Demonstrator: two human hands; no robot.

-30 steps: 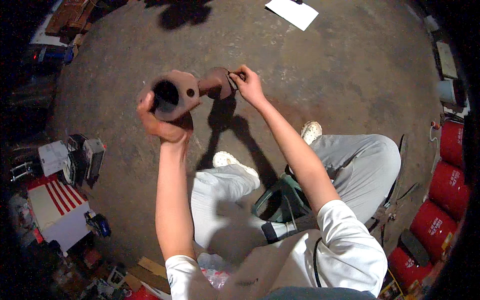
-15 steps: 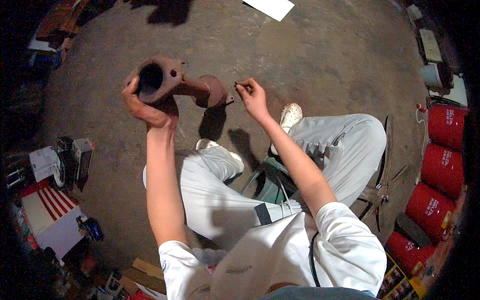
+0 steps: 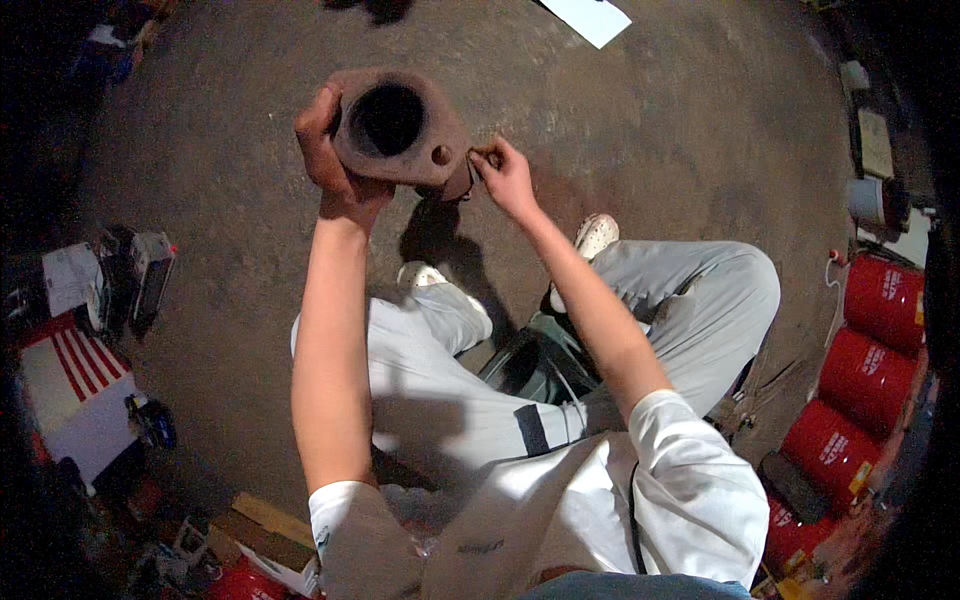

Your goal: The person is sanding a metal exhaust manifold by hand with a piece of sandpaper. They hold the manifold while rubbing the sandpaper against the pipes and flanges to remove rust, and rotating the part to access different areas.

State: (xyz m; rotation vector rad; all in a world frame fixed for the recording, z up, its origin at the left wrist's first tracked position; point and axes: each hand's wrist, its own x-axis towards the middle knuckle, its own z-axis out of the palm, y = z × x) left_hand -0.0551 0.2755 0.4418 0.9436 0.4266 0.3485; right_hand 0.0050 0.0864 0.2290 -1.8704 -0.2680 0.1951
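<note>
A rusty brown flanged metal pipe (image 3: 438, 115) is held up off the floor, its wide round bore and a smaller bolt hole facing up. My left hand (image 3: 335, 155) is closed round the left side of the flange. The pipe's far end is mostly hidden beneath the flange. My right hand (image 3: 510, 178) is pinched at the flange's right edge. Its thumb and forefinger are together, and whatever they hold is too small to make out.
My legs in light grey trousers (image 3: 700, 290) bend over a dark green seat or bin (image 3: 540, 355). Red drums (image 3: 870, 370) line the right side. A white sheet (image 3: 590, 18) lies on the floor ahead. Boxes and a striped cloth-like item (image 3: 80, 370) stand at the left.
The pipe has turned so its bore faces up towards me, and its far end has swung under. My left hand moved right and away from me. My right fingertips came up to the flange's edge.
</note>
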